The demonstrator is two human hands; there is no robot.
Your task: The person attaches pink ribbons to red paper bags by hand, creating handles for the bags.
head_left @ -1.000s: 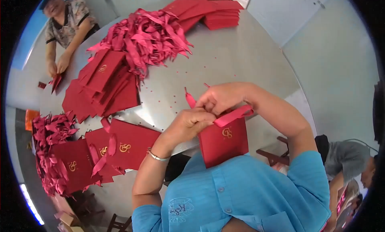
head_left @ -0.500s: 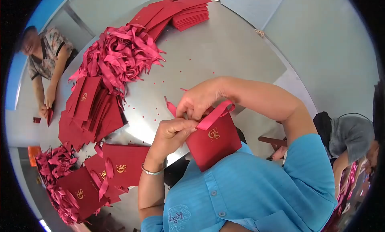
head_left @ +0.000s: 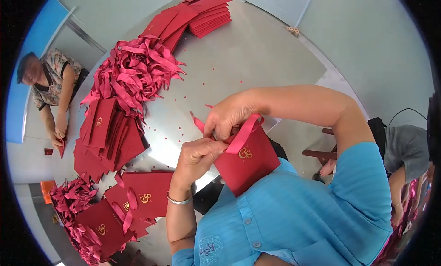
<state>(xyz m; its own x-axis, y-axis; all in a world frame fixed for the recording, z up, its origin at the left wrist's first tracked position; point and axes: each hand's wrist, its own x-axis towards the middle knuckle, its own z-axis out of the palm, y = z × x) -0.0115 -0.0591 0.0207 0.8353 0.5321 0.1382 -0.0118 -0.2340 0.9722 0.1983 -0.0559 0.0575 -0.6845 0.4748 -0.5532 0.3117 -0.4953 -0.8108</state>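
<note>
Red paper bag (head_left: 250,167) is held against the chest, just off the counter (head_left: 257,59) edge. Left hand (head_left: 198,155) and right hand (head_left: 228,116) both pinch its ribbon (head_left: 241,133) at the bag's top.

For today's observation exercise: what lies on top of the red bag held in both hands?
A pink ribbon loops across the top edge of the red bag, beside its gold logo. The left hand and right hand cover the bag's opening, so where the ribbon ends attach is hidden.
</note>
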